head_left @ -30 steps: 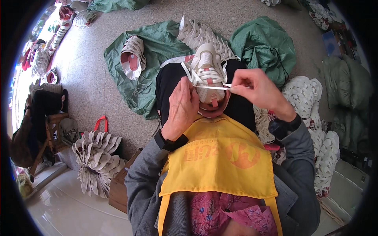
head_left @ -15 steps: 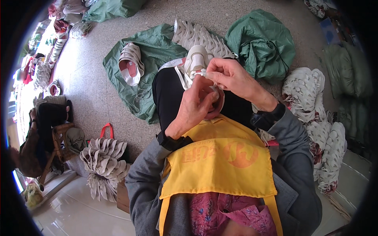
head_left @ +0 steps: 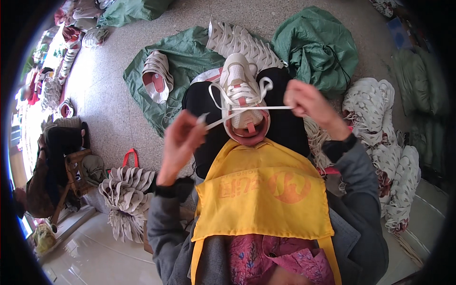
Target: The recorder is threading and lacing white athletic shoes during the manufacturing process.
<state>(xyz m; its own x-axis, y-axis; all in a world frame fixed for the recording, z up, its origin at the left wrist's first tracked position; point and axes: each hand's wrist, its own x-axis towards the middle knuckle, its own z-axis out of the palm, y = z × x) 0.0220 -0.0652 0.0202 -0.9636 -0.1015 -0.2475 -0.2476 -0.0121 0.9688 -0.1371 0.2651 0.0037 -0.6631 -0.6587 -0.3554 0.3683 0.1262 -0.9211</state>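
Note:
A white and beige sneaker [head_left: 240, 78] with a pink lining rests on my lap, its toe pointing away from me and its opening toward me. White shoelace [head_left: 266, 108] runs taut and crossed over the tongue, between my two hands. My left hand [head_left: 181, 140], left of the shoe, pinches one lace end; it is slightly blurred. On the other side my right hand [head_left: 306, 100] is closed on the other end of the lace. Loose lace loops stand up at both sides of the shoe's eyelets.
A single sneaker [head_left: 157, 77] lies on a green sack [head_left: 185, 52] at the far left. Beyond my knees is a row of nested shoe uppers [head_left: 242, 42]. Another green sack [head_left: 316, 50] sits far right. Laced shoes [head_left: 368, 107] are piled at right, beige uppers [head_left: 126, 190] at left.
My hands have moved apart from over the shoe, left hand to the left and right hand to the right. The lace is now stretched between them, and the shoe shows fully.

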